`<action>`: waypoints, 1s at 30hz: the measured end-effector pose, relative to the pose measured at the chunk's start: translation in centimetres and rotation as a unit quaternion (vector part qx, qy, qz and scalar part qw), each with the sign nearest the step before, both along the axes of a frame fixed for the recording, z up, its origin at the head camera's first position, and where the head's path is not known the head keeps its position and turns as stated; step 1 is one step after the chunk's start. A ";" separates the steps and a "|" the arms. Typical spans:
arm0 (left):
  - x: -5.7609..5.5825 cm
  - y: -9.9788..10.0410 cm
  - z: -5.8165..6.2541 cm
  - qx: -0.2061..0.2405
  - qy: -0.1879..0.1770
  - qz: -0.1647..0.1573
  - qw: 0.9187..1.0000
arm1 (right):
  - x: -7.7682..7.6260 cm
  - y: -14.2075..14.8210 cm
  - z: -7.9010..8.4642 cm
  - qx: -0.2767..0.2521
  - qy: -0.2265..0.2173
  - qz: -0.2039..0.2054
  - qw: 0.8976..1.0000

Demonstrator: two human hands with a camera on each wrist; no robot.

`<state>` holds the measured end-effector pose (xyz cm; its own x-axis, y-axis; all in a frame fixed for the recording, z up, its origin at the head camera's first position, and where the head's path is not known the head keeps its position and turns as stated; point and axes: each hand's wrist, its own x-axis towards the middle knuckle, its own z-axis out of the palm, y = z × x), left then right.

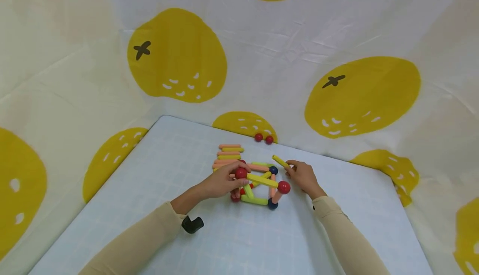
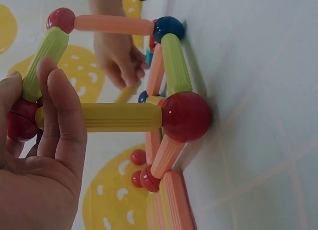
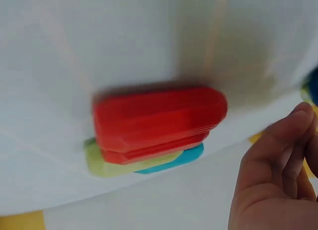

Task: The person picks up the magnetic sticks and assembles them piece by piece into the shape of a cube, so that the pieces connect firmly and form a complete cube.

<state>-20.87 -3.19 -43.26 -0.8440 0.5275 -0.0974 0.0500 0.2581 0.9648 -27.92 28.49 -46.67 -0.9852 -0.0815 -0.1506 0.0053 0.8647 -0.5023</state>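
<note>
A frame of magnetic building rods and balls stands on the table, with a yellow rod (image 1: 263, 180) along its top and a light green rod (image 1: 254, 200) low at the front. Red balls (image 1: 284, 187) and dark blue balls (image 1: 272, 203) form its corners. My left hand (image 1: 220, 181) grips the red ball (image 2: 22, 121) at the frame's upper left corner. To the right of the frame, my right hand (image 1: 304, 178) pinches a loose yellow rod (image 1: 280, 161) by one end. That rod's other end points up and left, apart from the frame.
Orange and yellow rods (image 1: 229, 153) lie in a row behind the left hand. Two loose red balls (image 1: 263, 138) sit at the table's back edge. In the right wrist view, a red rod (image 3: 159, 121) lies beside a green rod (image 3: 97, 163) and a blue one (image 3: 174, 161).
</note>
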 end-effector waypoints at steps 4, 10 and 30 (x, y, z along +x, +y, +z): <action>0.0 0.0 -0.1 -0.012 0.022 -0.002 1.000 | 2.8 0.8 1.4 -0.060 -0.020 -0.035 0.997; -0.1 0.1 -0.3 -0.008 0.016 -0.001 1.000 | 6.5 1.3 3.4 -0.130 -0.017 -0.068 0.989; -0.2 0.3 0.0 -0.004 0.029 -0.002 1.000 | 14.0 -2.5 8.5 -0.194 -0.011 -0.007 0.981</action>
<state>-21.04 -2.92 -43.23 -0.8459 0.5307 -0.0527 0.1067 0.2652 0.9583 -13.92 25.94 -38.18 -0.9835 -0.1228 -0.1327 0.0311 0.6080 -0.7933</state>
